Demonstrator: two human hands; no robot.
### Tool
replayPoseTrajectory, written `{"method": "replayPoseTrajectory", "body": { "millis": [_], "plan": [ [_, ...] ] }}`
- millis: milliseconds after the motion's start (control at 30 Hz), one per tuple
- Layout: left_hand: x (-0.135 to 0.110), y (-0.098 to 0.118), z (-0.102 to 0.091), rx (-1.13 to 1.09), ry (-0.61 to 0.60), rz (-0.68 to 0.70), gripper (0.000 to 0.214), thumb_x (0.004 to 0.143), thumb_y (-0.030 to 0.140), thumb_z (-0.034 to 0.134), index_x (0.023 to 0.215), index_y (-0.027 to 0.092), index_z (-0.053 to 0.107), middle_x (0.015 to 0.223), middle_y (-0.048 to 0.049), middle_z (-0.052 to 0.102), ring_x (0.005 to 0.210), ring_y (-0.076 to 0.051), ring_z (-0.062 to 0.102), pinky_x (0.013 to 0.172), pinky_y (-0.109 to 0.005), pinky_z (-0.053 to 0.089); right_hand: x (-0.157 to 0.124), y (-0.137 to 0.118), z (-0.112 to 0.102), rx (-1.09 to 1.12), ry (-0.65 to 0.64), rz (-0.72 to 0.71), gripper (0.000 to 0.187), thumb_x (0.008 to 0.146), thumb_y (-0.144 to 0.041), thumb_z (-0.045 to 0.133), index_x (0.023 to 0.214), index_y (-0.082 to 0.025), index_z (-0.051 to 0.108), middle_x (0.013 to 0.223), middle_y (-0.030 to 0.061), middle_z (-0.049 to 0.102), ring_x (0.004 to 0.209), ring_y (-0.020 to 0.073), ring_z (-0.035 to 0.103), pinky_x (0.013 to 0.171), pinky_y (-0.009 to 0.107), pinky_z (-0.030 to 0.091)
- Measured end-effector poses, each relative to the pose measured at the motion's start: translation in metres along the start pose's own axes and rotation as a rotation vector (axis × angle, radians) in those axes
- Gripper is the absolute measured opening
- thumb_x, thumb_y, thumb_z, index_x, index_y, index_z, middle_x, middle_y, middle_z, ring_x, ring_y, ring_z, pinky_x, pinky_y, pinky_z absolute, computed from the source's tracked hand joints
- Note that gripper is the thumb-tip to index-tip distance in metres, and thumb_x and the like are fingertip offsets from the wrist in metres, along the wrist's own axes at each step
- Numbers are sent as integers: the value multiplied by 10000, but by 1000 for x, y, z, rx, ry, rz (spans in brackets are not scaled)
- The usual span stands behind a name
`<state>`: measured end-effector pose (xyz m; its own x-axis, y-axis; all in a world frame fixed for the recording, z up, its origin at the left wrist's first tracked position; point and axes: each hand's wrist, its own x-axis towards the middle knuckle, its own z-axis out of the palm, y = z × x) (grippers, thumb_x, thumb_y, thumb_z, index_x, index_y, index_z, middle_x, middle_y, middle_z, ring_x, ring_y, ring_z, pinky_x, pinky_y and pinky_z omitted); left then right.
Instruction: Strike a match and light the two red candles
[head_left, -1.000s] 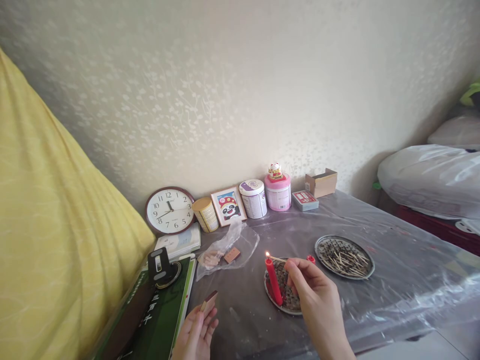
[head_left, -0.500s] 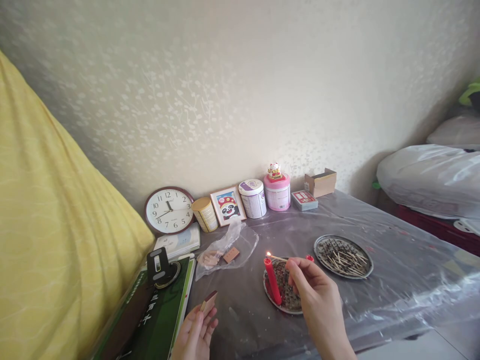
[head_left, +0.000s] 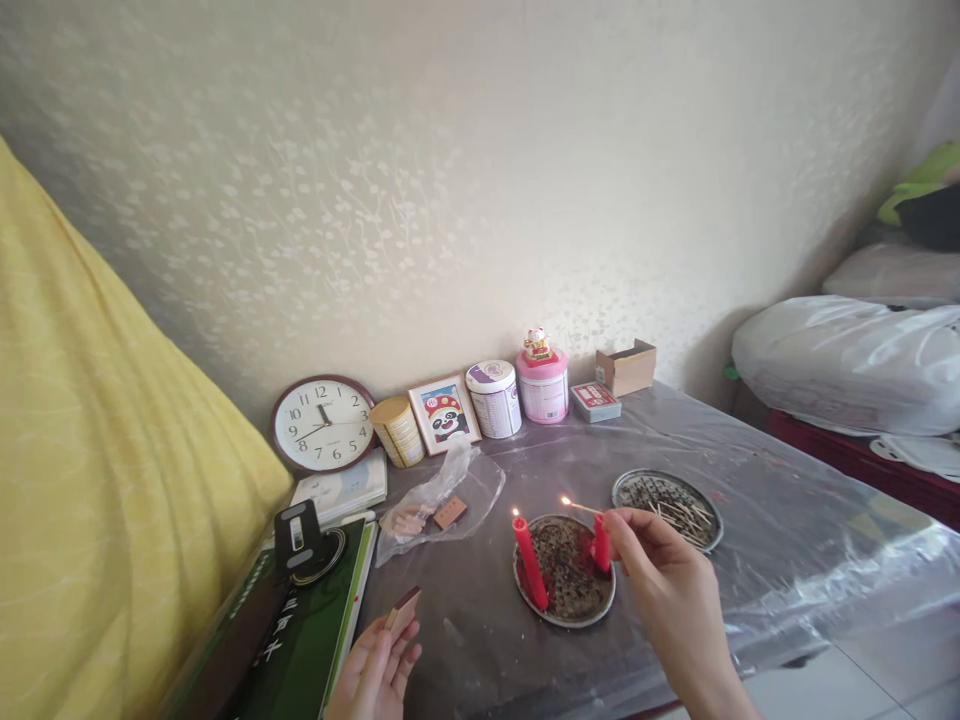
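A burning match (head_left: 583, 506) is pinched between the thumb and fingers of my right hand (head_left: 667, 575), its flame at the left tip. Just below and behind it stands a short red candle (head_left: 601, 548), partly covered by my fingers; whether its wick burns I cannot tell. The taller red candle (head_left: 529, 565) leans slightly on the left of the same round metal plate (head_left: 571, 622), with a small flame on top. Low in the view, my left hand (head_left: 379, 665) is closed around a small matchbox (head_left: 403, 608).
A second round plate (head_left: 626, 508) with many used matches lies behind my right hand. A plastic bag (head_left: 480, 490) with matchboxes lies to the left. Along the wall stand a clock (head_left: 324, 424), cans and a panda picture (head_left: 448, 415). Green books (head_left: 315, 630) line the left edge.
My right hand has moved the burning match from the taller candle's top to the right, near the shorter candle. The taller candle now burns by itself. My left hand still holds the matchbox.
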<state>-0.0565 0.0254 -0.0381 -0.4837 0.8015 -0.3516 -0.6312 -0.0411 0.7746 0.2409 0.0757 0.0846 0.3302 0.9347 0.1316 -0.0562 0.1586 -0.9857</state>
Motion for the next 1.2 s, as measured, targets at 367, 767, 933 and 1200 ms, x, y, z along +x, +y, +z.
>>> {"method": "replayPoseTrajectory", "body": {
  "millis": [367,767,933,1200],
  "plan": [
    [-1,-3,0,-30,-32,17,421,381,365,906,731,192,746,788,-94,764,749,-250,698,637,-307,571,7,-6,-18,-117,23,-35,296,746,-467,632,665,-187,584,497,-40,485,445,103,392,430,220,321],
    [4,-3,-4,7,-31,-21,429,430,365,896,786,175,749,823,-97,767,787,-241,695,665,-297,572,9,2,-18,-233,16,-18,338,769,-499,578,613,-204,527,492,-53,425,437,101,331,397,221,249],
    [1,-2,-4,7,-37,-23,411,441,359,894,783,179,751,825,-100,767,791,-242,697,676,-302,574,11,4,-19,-232,50,9,320,759,-493,581,634,-201,544,499,-45,458,450,107,357,416,227,270],
    [3,-1,-6,17,-53,-42,418,435,364,895,774,168,749,825,-121,765,800,-243,696,687,-301,572,23,23,-26,-197,68,32,332,791,-491,580,658,-188,563,545,-25,520,538,129,425,517,240,330]
  ]
}}
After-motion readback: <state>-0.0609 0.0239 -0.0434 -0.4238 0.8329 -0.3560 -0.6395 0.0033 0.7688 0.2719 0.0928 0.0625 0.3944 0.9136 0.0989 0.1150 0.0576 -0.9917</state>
